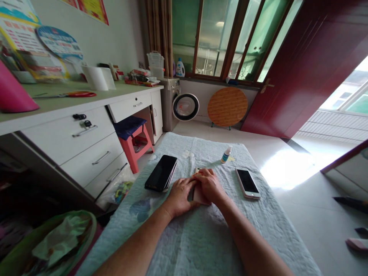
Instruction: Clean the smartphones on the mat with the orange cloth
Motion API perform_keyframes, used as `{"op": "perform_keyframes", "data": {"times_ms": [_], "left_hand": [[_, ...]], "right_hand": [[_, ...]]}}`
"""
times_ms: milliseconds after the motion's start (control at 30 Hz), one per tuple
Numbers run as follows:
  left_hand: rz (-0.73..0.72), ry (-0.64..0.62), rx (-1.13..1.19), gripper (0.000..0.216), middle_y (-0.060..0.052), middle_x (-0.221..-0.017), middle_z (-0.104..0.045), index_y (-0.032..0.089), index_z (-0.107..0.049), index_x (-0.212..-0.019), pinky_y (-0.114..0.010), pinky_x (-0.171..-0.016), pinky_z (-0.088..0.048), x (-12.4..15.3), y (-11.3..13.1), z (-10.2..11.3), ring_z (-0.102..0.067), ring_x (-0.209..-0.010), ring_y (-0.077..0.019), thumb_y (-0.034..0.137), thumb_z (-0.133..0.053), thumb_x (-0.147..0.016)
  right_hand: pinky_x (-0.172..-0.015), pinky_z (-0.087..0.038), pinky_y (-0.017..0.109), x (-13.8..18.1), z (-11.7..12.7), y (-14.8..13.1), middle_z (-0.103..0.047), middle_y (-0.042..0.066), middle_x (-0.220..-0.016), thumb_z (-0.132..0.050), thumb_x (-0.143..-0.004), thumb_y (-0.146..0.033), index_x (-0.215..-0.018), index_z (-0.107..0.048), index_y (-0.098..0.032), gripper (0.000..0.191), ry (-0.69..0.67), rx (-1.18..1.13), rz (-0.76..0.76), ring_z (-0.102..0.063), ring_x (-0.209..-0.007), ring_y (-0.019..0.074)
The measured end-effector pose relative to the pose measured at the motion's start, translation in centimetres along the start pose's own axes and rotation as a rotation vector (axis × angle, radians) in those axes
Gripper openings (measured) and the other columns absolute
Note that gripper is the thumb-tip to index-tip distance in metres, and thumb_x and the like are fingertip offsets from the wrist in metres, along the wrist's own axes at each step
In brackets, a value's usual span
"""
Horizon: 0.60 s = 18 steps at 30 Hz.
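A smartphone [200, 197] with a pinkish-gold surface lies on the cloth-covered table, mostly hidden beneath both hands. My left hand [181, 196] holds it along the left edge, fingers closed and reaching over its top. Curled over the upper part of the phone is my right hand [211, 184], with its fingers pressed together. A small orange bit shows by those fingertips; what it is, I cannot make out. Left of my hands, a black phone [161, 172] rests on top of at least one other device. On the right lies a white phone [247, 183], dark screen up. A small spray bottle [226, 155] stands beyond my right hand.
A pale quilted cloth [184, 245] covers the table. To the left are a desk with drawers [86, 149], a pink stool [133, 147] and a bin [92, 230]. Farther back are a washing machine with its door [185, 107] ajar and a round wooden tabletop [227, 106].
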<state>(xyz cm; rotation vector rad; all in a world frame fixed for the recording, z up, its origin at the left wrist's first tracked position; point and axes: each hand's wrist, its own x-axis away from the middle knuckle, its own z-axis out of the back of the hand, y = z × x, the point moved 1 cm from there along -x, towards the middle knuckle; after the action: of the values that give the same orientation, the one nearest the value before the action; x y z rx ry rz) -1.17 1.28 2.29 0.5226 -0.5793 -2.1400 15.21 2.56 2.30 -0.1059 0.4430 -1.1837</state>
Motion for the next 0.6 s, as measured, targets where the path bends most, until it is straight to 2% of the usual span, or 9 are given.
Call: {"op": "perform_keyframes", "data": {"times_ms": [167, 333, 400, 600], "left_hand": [[-0.009, -0.009, -0.017, 0.075, -0.008, -0.132, -0.053, 0.023, -0.050, -0.130, -0.043, -0.102, -0.036, 0.0, -0.3, -0.2, -0.048, -0.117, -0.0313, 0.053, -0.074, -0.065], [0.005, -0.025, -0.033, 0.075, -0.009, -0.136, -0.050, 0.023, -0.050, -0.130, -0.044, -0.104, -0.034, 0.0, -0.6, -0.4, -0.046, -0.120, -0.0322, 0.054, -0.073, -0.065], [0.014, -0.028, -0.036, 0.075, -0.009, -0.137, -0.050, 0.024, -0.051, -0.130, -0.044, -0.104, -0.034, 0.0, -0.6, -0.3, -0.046, -0.121, -0.0324, 0.052, -0.074, -0.065], [-0.011, -0.010, -0.012, 0.076, -0.007, -0.133, -0.053, 0.025, -0.050, -0.130, -0.044, -0.102, -0.036, 0.0, -0.3, -0.1, -0.049, -0.116, -0.0317, 0.054, -0.075, -0.064]], "right_hand": [[-0.079, -0.032, 0.031, 0.1, 0.6, 0.9, -0.058, 0.007, -0.102, -0.047, -0.094, -0.030, -0.097, -0.071, -0.027, 0.025, 0.028, 0.108, -0.145, -0.044, -0.093, 0.0212], [-0.076, -0.031, 0.030, 0.4, 0.8, 1.5, -0.058, 0.008, -0.096, -0.045, -0.094, -0.026, -0.103, -0.068, -0.025, 0.025, 0.067, 0.165, -0.241, -0.045, -0.089, 0.0215], [-0.077, -0.032, 0.029, 0.5, 0.7, 1.5, -0.058, 0.008, -0.094, -0.045, -0.094, -0.025, -0.102, -0.068, -0.025, 0.025, 0.061, 0.147, -0.226, -0.046, -0.088, 0.0205], [-0.074, -0.034, 0.025, 0.1, -0.2, 0.3, -0.056, 0.005, -0.086, -0.046, -0.091, -0.019, -0.082, -0.071, -0.021, 0.026, 0.032, 0.032, -0.088, -0.047, -0.082, 0.0168]]}}
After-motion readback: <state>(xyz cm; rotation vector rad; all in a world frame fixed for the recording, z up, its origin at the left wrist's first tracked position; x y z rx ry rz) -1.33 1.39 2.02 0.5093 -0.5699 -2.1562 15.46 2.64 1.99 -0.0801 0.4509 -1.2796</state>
